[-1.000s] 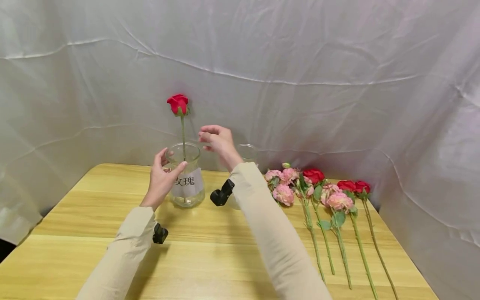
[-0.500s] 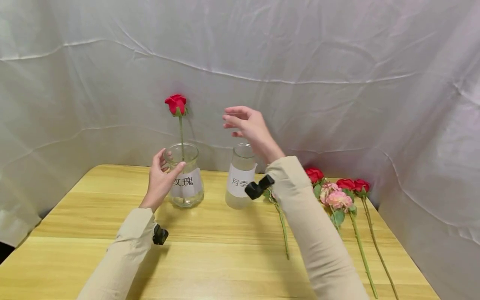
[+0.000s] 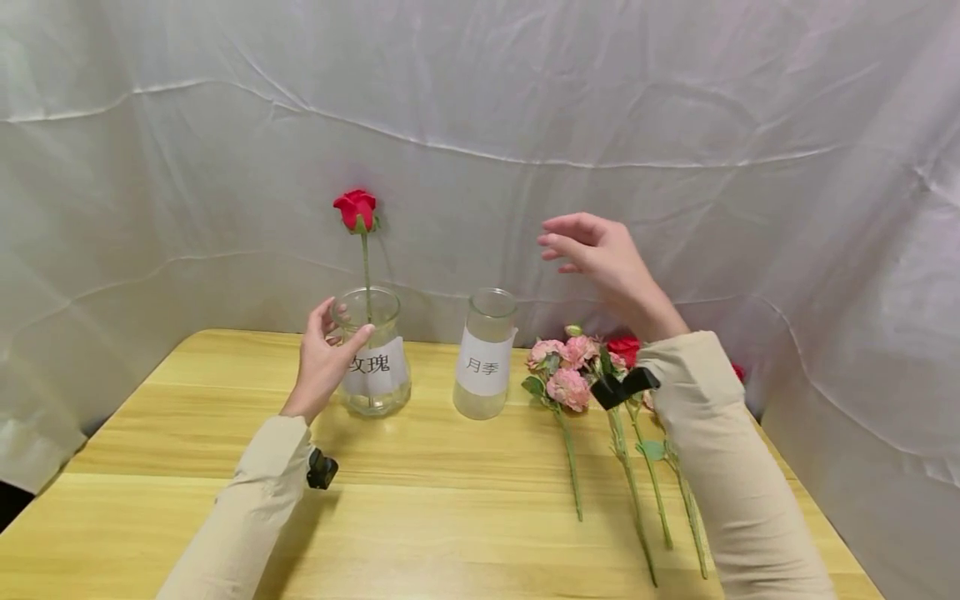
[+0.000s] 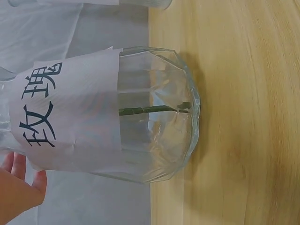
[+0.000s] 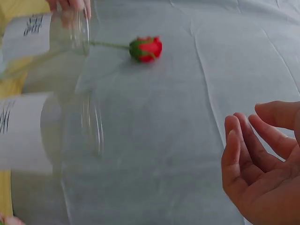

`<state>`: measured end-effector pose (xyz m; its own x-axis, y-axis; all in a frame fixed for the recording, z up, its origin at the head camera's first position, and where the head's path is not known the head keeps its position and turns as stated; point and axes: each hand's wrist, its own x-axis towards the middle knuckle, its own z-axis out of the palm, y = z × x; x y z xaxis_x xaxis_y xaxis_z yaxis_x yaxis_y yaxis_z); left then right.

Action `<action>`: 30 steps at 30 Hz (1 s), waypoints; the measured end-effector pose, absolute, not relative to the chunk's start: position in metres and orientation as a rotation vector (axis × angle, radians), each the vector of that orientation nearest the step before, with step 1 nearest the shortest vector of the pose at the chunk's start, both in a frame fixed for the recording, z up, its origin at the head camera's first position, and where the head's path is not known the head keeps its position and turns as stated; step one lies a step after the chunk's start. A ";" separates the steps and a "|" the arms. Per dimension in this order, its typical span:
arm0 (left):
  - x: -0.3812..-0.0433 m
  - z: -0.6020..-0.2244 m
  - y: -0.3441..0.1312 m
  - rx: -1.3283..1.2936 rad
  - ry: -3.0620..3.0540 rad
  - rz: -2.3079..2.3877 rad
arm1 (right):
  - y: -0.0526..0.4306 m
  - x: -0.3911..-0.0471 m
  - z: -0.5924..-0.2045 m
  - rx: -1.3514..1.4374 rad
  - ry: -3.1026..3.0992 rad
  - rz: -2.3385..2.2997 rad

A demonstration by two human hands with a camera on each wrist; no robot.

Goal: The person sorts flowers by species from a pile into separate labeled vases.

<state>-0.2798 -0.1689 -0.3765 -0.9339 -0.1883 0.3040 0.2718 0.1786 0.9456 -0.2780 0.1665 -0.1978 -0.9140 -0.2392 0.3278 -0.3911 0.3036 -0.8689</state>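
Note:
My left hand [image 3: 321,360] holds the neck of a wide glass vase [image 3: 390,398], thumb in front and fingers behind. A single red rose [image 3: 355,210] stands upright in that vase; its green stem end [image 4: 154,109] reaches near the bottom in the left wrist view. The vase carries a white paper label with black characters. My right hand [image 3: 603,254] hangs in the air above the flowers, fingers loosely bent with nothing between them, as the right wrist view also shows. Below it lie pink flowers [image 3: 567,389] and a red rose [image 3: 622,348], partly hidden by my right forearm.
A narrower labelled glass vase [image 3: 491,404] with no flower in it stands between the wide vase and the flowers. Several long stems [image 3: 630,492] lie toward the front of the wooden table [image 3: 420,533]. A grey cloth [image 3: 450,125] hangs behind and at both sides.
My right hand has moved right, away from the rose in the wide vase, passing above the narrow vase to over the lying flowers. My left hand has stayed on the wide vase.

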 end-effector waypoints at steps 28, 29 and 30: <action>-0.278 -0.375 -0.172 -0.044 -2.134 -1.819 | 0.268 -0.246 -0.298 0.264 -2.587 1.580; -0.278 -0.375 -0.173 -0.040 -2.132 -1.822 | 0.269 -0.245 -0.301 0.255 -2.589 1.580; -0.278 -0.374 -0.173 -0.034 -2.130 -1.827 | 0.270 -0.244 -0.304 0.248 -2.599 1.573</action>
<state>-0.2776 -0.1735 -0.3739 -0.9440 -0.1965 0.2650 0.2320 0.1754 0.9568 -0.2437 0.2701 -0.3041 -0.9825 -0.0902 0.1630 -0.1863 0.4555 -0.8705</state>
